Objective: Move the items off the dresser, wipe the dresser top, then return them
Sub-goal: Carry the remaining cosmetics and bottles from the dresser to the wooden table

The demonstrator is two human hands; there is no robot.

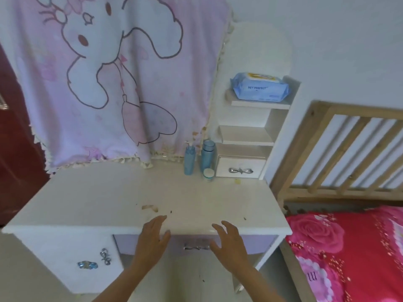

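Q. Grip: what do the two hands hold?
A. Nothing. The left hand (152, 238) has its fingers straight and close together. The right hand (229, 240) has its fingers spread and loosely bent.

Q. Where are the task's items?
A. At the back right of the dresser (98, 203) top. A pale blue pump bottle (189, 160) stands upright, with a capped bottle (208, 155) of deeper blue just to its right. A low jar (208, 173) with a white lid sits in front of the capped bottle. All three are well apart from both hands.

Q. What surrounds them?
A. A small drawer (239, 168) with a silver bow pull stands just right of the jar, at the foot of a white shelf unit (246, 136). A pack of wipes (260, 87) lies on the top shelf. A pink rabbit-print blanket (109, 83) hangs behind the dresser, its fringe reaching the rear edge. Brown stains (150, 207) mark the top near the front. A bed (349, 247) with a rose-patterned cover and a slatted wooden headboard (349, 149) lies to the right. A dark red door (13, 149) is on the left.

Q. How are the hands posed?
A. Both reach forward, palms down, side by side. The left fingertips lie over the front edge; contact cannot be told. The right hand partly covers the drawer handle (196, 247) below the edge.
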